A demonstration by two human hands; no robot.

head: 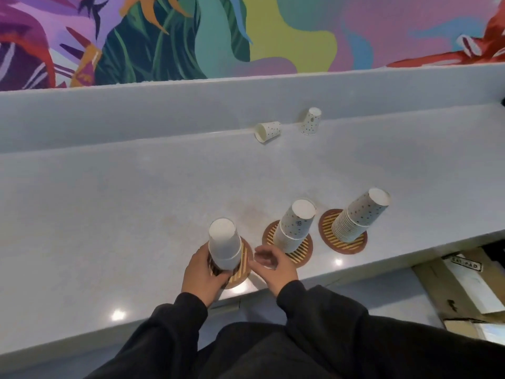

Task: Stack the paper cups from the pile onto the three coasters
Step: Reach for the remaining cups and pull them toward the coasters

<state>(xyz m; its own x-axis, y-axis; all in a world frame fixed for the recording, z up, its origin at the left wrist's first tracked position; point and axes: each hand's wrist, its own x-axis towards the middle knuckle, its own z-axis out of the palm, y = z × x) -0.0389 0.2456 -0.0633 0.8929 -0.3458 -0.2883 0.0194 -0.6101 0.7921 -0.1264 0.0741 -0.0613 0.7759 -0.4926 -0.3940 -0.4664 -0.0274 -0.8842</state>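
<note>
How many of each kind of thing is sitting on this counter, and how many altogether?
Coasters: 3
Stacks of cups: 3
Loose cups: 2
Total: 8

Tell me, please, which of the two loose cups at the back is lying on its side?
The left cup, its open mouth showing; the right cup stands upside down beside it.

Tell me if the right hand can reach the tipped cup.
Probably yes, with a long reach. The right hand is loosely curled and holds nothing; the left hand grips the left stack. Nothing stands between the right hand and the tipped cup; the middle stack is off to the side.
</note>
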